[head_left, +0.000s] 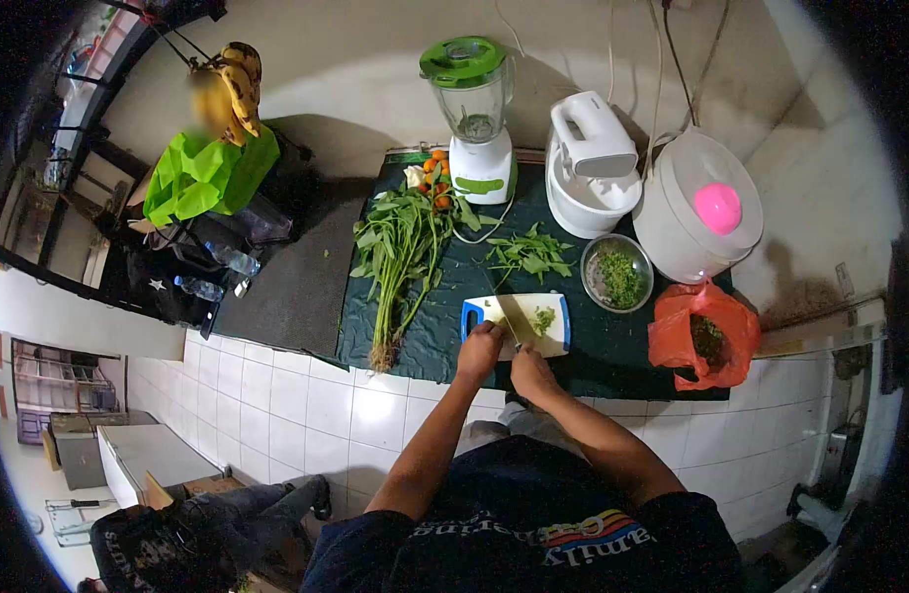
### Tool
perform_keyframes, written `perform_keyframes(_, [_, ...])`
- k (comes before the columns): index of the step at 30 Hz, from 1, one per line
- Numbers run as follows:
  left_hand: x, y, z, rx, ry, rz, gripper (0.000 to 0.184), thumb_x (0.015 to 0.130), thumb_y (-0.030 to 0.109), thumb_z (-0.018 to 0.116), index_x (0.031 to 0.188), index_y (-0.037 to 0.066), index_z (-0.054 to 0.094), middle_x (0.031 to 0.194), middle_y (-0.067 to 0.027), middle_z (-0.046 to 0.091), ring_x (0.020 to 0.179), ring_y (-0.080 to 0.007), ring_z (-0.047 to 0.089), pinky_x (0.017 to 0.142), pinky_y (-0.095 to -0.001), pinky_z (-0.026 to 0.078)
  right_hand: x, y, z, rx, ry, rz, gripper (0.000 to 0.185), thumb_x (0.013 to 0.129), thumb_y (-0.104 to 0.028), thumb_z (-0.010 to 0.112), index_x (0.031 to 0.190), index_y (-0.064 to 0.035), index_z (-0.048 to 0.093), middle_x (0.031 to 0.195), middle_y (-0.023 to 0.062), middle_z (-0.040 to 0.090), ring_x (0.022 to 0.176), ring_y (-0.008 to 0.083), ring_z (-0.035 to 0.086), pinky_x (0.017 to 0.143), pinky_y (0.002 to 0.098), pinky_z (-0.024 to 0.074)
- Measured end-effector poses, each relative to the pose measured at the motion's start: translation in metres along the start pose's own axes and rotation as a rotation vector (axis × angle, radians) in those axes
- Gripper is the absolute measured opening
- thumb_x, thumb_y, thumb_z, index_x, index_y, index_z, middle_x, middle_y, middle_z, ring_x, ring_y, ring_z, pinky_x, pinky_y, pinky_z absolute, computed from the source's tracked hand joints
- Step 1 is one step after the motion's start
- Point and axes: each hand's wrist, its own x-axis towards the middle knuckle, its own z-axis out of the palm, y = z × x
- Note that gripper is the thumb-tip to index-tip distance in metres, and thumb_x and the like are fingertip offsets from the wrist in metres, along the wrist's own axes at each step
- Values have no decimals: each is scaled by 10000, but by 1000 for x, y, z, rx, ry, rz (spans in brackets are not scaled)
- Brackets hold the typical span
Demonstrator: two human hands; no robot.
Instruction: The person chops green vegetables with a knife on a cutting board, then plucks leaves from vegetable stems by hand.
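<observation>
My right hand [533, 375] is closed around the handle of a knife [505, 309], its blade angled up and left across the cutting board [557, 340]. The board is white with a blue edge. Chopped greens [543, 320] lie on it, right of the blade. My left hand [481, 348] is closed at the board's left end, close to the blade, with a little green showing at its fingertips. Cut leafy greens [531, 253] are spread behind the board. To its right stands a metal bowl [586, 282] holding chopped greens.
A bunch of long-stemmed greens [400, 262] with roots lies left. Behind are a blender [479, 128], orange fruits [435, 163], a stand mixer [593, 148] and a white container [672, 217]. A red plastic bag [676, 336] sits right. Another person [192, 539] is at lower left.
</observation>
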Motion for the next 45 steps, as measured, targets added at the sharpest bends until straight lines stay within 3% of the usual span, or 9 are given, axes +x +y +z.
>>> perform_keyframes(6, [11,-2,9,64,13,115,215,869,115,544,1030,76,680,991,-165,645,914,-356,651,760,-449,551,-8,12,-21,-23,-18,38,305,899,-42,431,1142,141,437,859,344,649,827,485,666,722,529,548])
perform_keyframes(13, [9,0,8,-20,9,21,154,852,118,579,955,53,672,996,-148,635,938,-363,632,781,-453,535,-16,6,-6,-2,-63,3,333,905,-47,439,1171,153,426,895,362,639,847,489,659,714,546,539])
perform_keyframes(20, [7,0,4,-18,52,88,146,854,133,611,953,45,670,968,-154,640,929,-368,629,783,-463,527,-8,12,4,-20,-102,47,344,902,-49,430,1181,151,423,951,366,632,882,487,653,763,551,530])
perform_keyframes(26, [7,5,0,-32,66,54,142,840,117,614,943,43,677,947,-156,651,890,-365,643,774,-456,532,11,2,-1,-31,-72,-84,345,889,-44,439,1141,191,418,902,368,639,852,468,666,737,507,547])
perform_keyframes(34, [6,-1,3,-64,118,105,152,851,123,612,962,64,697,937,-149,653,850,-367,653,738,-458,540,-8,-2,-1,47,-85,64,349,871,-29,455,1168,153,453,950,363,639,904,501,648,793,547,529])
perform_keyframes(38, [3,-1,3,-76,94,2,156,846,113,612,959,65,709,931,-155,661,827,-375,654,737,-462,540,7,4,6,-2,-77,0,372,888,-37,428,1206,155,421,971,370,631,929,511,637,804,565,518])
perform_keyframes(40, [3,1,3,-99,124,-1,157,846,115,614,957,67,715,928,-160,663,823,-378,654,737,-462,540,12,7,11,-47,-37,-88,356,884,-52,441,1157,176,425,896,363,638,867,472,663,753,519,544])
perform_keyframes(45, [4,2,3,-148,135,-62,154,846,131,620,943,65,721,908,-183,662,811,-378,652,724,-462,534,-6,5,12,7,-53,-10,363,882,-54,439,1160,179,435,894,367,637,853,482,659,750,523,543])
